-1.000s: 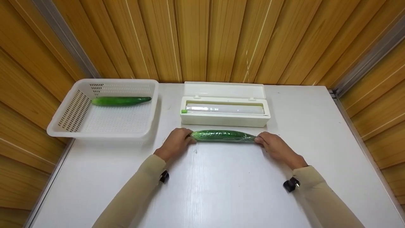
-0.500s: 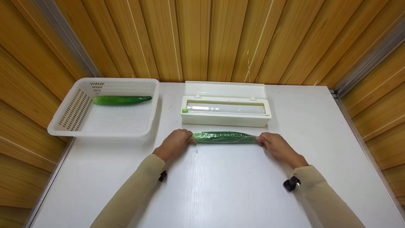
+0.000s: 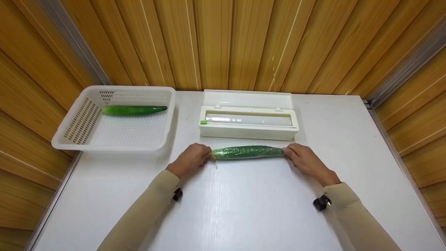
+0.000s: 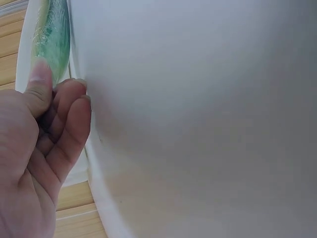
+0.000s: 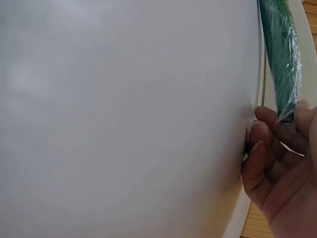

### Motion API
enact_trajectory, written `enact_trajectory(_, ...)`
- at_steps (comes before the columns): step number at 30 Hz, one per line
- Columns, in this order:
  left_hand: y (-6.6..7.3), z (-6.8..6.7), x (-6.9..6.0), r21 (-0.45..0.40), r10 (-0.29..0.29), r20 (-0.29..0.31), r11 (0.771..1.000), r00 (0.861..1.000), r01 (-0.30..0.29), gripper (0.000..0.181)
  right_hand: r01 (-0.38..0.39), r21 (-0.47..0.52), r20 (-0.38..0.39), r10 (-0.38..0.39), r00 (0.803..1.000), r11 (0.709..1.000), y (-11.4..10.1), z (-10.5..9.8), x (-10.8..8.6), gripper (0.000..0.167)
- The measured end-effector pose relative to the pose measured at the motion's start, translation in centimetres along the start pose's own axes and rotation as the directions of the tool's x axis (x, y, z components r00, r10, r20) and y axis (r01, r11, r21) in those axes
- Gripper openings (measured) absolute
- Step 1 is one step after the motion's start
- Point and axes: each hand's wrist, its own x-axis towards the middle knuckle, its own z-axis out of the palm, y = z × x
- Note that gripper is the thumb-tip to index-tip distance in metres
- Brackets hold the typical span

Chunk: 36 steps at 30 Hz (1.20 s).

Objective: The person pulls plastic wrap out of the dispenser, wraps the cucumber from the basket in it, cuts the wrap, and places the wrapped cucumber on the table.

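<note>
Wood-grain panelling (image 3: 244, 45) fills the 12 o'clock side and runs down at 9 and 3, enclosing a white table (image 3: 244, 216). Taking the wrapped cucumber in the middle of the table as the dial's centre, two beige sleeves reach in, the left sleeve (image 3: 139, 209) from about 8 o'clock and the right sleeve (image 3: 359, 212) from about 4. A white perforated basket (image 3: 104, 147) stands between 9 and 10 o'clock, well apart from the hands. At 12 o'clock, just beyond the cucumber, sits a long white dispenser box (image 3: 249, 133), its lid (image 3: 248, 99) tipped back toward the panelling and a roll of clear film (image 3: 249, 120) lying inside. The wrapped cucumber (image 3: 247, 152) lies crosswise, 9 to 3, glossy and creased under its film; I cannot tell whether it touches the table. A second cucumber (image 3: 134, 111) lies inside the basket along its far side, paler end toward 9 o'clock. The left hand (image 3: 190, 158) is at 9 o'clock, nearly closed, thumb and bent fingers pinching the wrapped cucumber's paler end. The right hand (image 3: 305, 160), at 3 o'clock, pinches the darker end between thumb and forefinger, its other fingers curled. A small black device hangs under each wrist. Smallest is a green tab (image 3: 203, 122) at the box's 9 o'clock end.
</note>
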Motion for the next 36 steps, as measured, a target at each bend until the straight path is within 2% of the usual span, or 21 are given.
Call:
enact_trajectory(6, -0.1, -0.2, -0.1, -0.058, 0.006, 0.019, 0.998, 1.0, -0.005, 0.03, 0.055, 0.12, 0.006, -0.056, 0.998, 0.991, 0.6, -0.2, -0.6, 0.038)
enact_trajectory(10, -0.3, -0.3, -0.1, -0.037, -0.028, 0.041, 0.999, 0.999, 0.03, 0.028, 0.125, 0.026, -0.018, -0.125, 0.992, 0.992, 0.7, 0.0, -0.6, 0.038)
enact_trajectory(12, -0.2, -0.4, 0.0, -0.038, -0.071, 0.035, 0.997, 0.997, 0.072, 0.023, 0.143, -0.039, -0.032, -0.144, 0.989, 0.989, 0.7, 0.0, -0.5, 0.035)
enact_trajectory(14, 0.0, -0.5, 0.1, -0.061, -0.121, 0.02, 0.991, 0.992, 0.122, 0.022, 0.146, -0.055, -0.038, -0.148, 0.988, 0.988, 0.7, 0.0, -0.5, 0.029)
enact_trajectory(17, 0.4, -0.7, 0.3, -0.11, -0.163, -0.003, 0.981, 0.987, 0.161, 0.048, 0.16, -0.046, -0.045, -0.162, 0.986, 0.986, 0.7, 0.0, -0.6, 0.024)
enact_trajectory(18, 0.5, -0.7, 0.4, -0.11, -0.152, -0.01, 0.983, 0.988, 0.15, 0.055, 0.173, -0.046, -0.05, -0.175, 0.983, 0.984, 0.7, 0.0, -0.6, 0.024)
enact_trajectory(20, 0.5, -0.6, 0.7, -0.088, -0.098, -0.029, 0.992, 0.995, 0.095, 0.055, 0.192, -0.048, -0.058, -0.195, 0.979, 0.98, 0.7, 0.0, -0.6, 0.023)
enact_trajectory(22, 0.4, -0.5, 0.8, -0.051, -0.03, -0.053, 0.998, 0.998, 0.027, 0.042, 0.202, -0.048, -0.056, -0.204, 0.977, 0.978, 0.7, 0.0, -0.6, 0.021)
enact_trajectory(24, 0.3, -0.4, 0.9, -0.011, 0.014, -0.079, 1.0, 0.997, -0.015, 0.029, 0.203, -0.047, -0.049, -0.205, 0.978, 0.978, 0.7, 0.0, -0.5, 0.017)
enact_trajectory(29, 0.0, -0.2, 0.7, 0.01, 0.023, -0.091, 1.0, 0.996, -0.022, 0.019, 0.188, -0.051, -0.021, -0.189, 0.982, 0.981, 0.7, 0.0, -0.2, 0.013)
enact_trajectory(36, -0.2, -0.3, 0.4, 0.05, 0.05, -0.079, 0.998, 0.996, -0.046, 0.017, 0.171, -0.089, 0.008, -0.171, 0.985, 0.981, 0.7, -0.2, -0.2, 0.017)
